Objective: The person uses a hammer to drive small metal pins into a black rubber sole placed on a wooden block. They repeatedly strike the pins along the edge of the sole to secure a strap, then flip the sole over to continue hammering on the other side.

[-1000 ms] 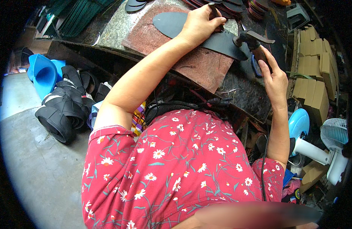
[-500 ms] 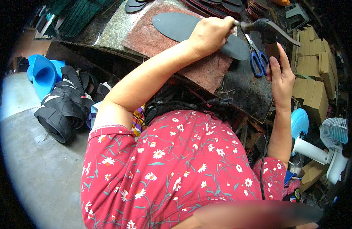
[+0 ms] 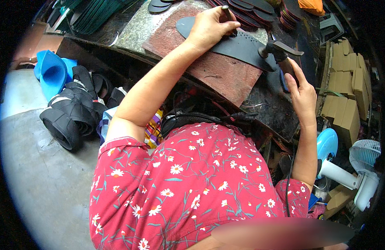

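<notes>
A dark grey sole-shaped sheet (image 3: 251, 53) lies flat on a reddish, worn board (image 3: 225, 79). Small holes show in rows across its middle. My left hand (image 3: 209, 30) is closed around a short metal punch (image 3: 226, 11), held nearly upright over the sheet. The fingers partly cover its lower end, so I cannot tell whether the tip touches. Over the sheet's right end is the head of a hammer (image 3: 279, 51), its handle gripped by my right hand (image 3: 303, 93). Blue-handled scissors (image 3: 283, 80) lie beside that hand, mostly hidden behind the hammer.
Stacked dark soles (image 3: 246, 12) sit at the back of the bench, with a few more (image 3: 159, 6) at back left. Folded cardboard boxes (image 3: 342, 106) and a white fan (image 3: 363, 166) stand at right. Black curved pieces (image 3: 71, 112) and blue sheets (image 3: 52, 75) are heaped at left.
My left hand has moved left with the punch, uncovering the rows of holes. The hammer has come down and left, away from the punch's top. The scissors are now largely covered.
</notes>
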A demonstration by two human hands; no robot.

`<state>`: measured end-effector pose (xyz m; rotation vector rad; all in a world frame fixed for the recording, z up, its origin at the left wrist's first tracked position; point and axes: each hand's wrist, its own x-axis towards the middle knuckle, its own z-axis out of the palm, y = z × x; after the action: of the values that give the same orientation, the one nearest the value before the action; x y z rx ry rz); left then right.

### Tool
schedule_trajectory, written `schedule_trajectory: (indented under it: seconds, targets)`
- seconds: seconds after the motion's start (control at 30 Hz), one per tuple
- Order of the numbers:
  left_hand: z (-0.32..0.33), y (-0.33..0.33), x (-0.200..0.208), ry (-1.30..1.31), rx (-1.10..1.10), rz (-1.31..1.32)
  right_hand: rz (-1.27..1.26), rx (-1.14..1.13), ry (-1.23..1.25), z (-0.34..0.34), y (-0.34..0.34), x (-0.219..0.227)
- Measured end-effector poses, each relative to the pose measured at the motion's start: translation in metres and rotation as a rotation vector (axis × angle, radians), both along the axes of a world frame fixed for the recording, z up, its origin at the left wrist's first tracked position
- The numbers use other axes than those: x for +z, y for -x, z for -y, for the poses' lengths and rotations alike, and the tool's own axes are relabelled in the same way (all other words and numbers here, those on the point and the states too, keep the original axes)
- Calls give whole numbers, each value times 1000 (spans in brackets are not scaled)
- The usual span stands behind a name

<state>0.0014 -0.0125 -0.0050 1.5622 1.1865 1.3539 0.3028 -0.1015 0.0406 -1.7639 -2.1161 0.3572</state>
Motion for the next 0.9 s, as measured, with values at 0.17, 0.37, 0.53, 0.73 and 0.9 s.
schedule_trajectory:
  seconds: [0.17, 0.37, 0.53, 0.73, 0.9]
  targets:
    - [-2, -4, -5, 19, 17, 133, -155, 14, 18, -2, 7, 19]
    - [-2, -8, -2, -186, 79, -187, -663, 221, -270, 0, 24, 69]
    - [-5, -30, 0, -535, 90, -647, -297, 302, -368, -16, 34, 45]
    - [-9, -20, -10, 3, 66, 227, 30, 123, -191, -12, 9, 4]
    - [-8, -16, -4, 126, -49, 132, -13, -1, -9, -9, 8, -1]
